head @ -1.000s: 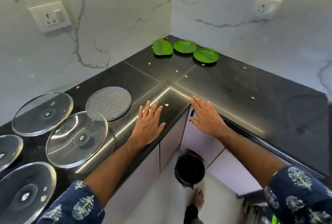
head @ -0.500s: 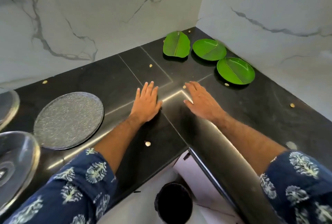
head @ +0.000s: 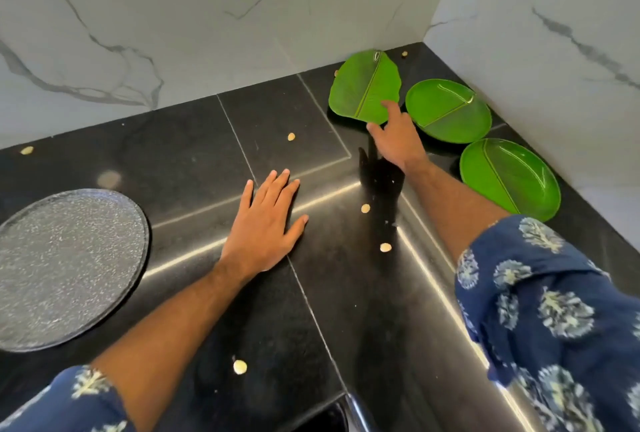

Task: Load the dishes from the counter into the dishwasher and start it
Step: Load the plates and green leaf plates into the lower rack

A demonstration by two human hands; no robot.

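Reaching toward 1 o'clock, the right hand has loose, relaxed fingers touching the near edge of the leaf-shaped green plate in the counter corner. Left hand rests flat, fingers spread, mid-counter, with a grey speckled plate over at 9 o'clock.

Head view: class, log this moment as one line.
right hand: reaching, touching leaf-shaped green plate | left hand: flat on black counter | dishes loaded: none seen
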